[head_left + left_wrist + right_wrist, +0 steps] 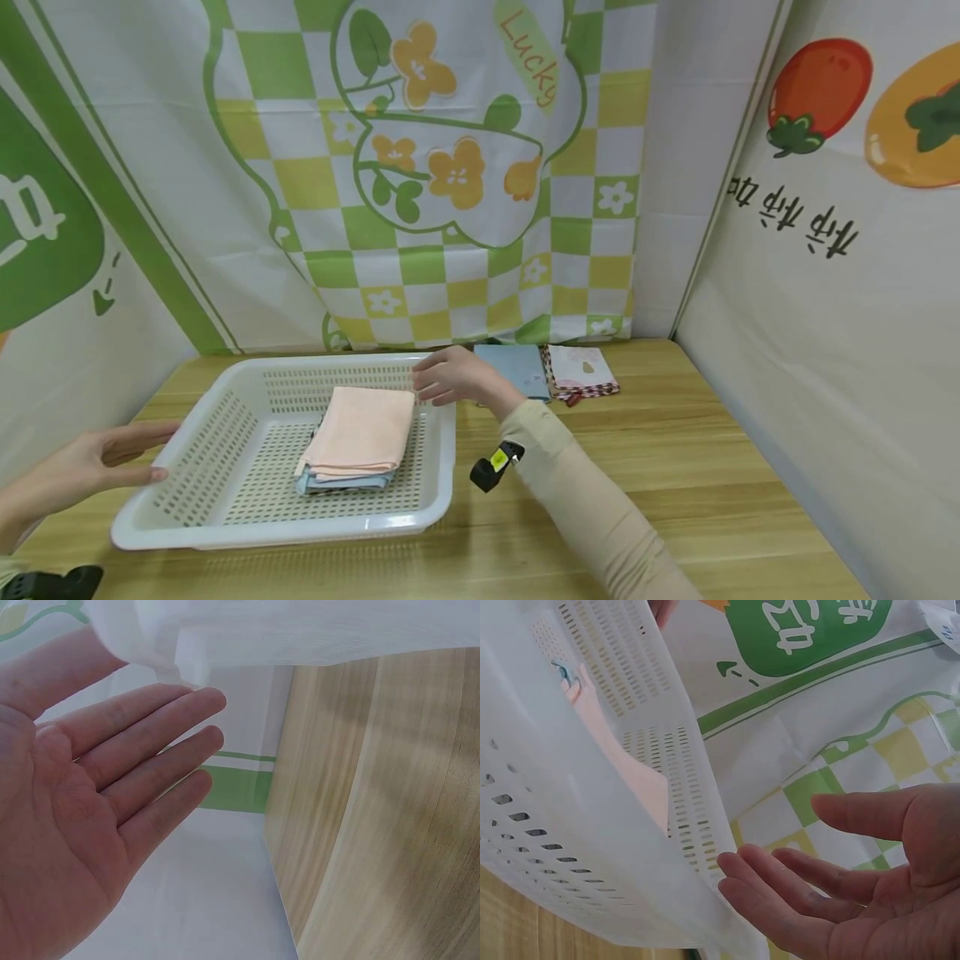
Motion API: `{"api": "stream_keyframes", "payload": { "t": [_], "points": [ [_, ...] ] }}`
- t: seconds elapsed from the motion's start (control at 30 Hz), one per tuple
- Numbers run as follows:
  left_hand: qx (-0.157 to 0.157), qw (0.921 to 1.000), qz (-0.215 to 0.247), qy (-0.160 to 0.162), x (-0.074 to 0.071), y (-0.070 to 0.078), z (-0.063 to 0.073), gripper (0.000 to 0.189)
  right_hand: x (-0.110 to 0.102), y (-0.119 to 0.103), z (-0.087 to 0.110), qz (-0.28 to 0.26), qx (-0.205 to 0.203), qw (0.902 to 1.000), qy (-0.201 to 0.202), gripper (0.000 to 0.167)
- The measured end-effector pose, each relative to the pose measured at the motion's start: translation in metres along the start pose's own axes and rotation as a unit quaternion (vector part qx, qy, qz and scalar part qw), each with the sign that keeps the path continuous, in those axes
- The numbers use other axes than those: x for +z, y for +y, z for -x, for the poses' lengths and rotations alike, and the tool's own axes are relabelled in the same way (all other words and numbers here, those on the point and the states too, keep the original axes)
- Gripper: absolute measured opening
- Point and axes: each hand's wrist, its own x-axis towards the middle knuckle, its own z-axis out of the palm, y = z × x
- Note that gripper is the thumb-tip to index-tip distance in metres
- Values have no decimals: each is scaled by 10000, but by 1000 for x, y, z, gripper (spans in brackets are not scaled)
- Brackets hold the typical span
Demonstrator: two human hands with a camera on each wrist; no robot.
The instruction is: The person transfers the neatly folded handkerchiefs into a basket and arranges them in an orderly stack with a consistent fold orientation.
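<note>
A white plastic basket (285,533) with slotted walls stands on the table. Inside it, toward the right, lies a stack of folded cloths: a peach cloth (365,427) on top, a light blue cloth (348,482) beneath. My left hand (90,467) is at the basket's left rim, thumb tip against it; in the left wrist view its fingers stretch out straight below the white rim. By the back right corner, my right hand (461,375) has its fingertips at the rim, and the right wrist view shows the fingers loosely bent, the palm holding nothing.
Behind the right hand, a folded blue cloth (516,371) and a white cloth (581,368) with a checked edge lie at the table's back edge. Printed curtains (465,292) hang along the back and both sides of the wooden table (600,475).
</note>
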Motion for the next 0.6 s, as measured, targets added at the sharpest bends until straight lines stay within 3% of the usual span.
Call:
{"api": "stream_keyframes", "payload": {
  "t": [0.6],
  "points": [
    [-1, 9999, 63, -125, 0, 9, 2, 68, -22, 3, 5, -196, 0, 9995, 263, 39]
  ]
}}
